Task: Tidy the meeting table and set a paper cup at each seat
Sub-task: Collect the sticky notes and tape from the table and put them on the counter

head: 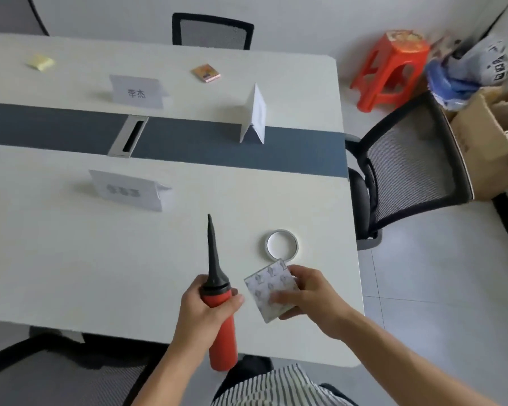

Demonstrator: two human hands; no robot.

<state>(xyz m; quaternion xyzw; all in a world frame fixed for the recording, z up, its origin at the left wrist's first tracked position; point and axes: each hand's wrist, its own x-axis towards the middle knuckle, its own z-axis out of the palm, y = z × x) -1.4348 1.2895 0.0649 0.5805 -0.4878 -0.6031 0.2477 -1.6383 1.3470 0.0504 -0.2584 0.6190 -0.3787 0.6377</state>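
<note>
My left hand [207, 307] grips a red hand pump [221, 332] with a long black nozzle that points away from me over the white meeting table [71, 259]. My right hand [308, 294] holds a square grey patterned packet [269, 285] just above the table's near right corner. A white tape roll [281, 244] lies flat just beyond the packet. Three folded name cards stand on the table: a near name card [129, 190], a far name card [135, 90] and a right name card [254, 115]. No paper cup is in view.
A yellow packet [40, 62] and an orange packet [206, 73] lie on the far side. A cable slot [128, 136] sits in the dark centre strip. Black mesh chairs stand at the far side [213, 32] and right end [408, 168]. A red stool [390, 68] and cardboard box [490, 148] stand at the right.
</note>
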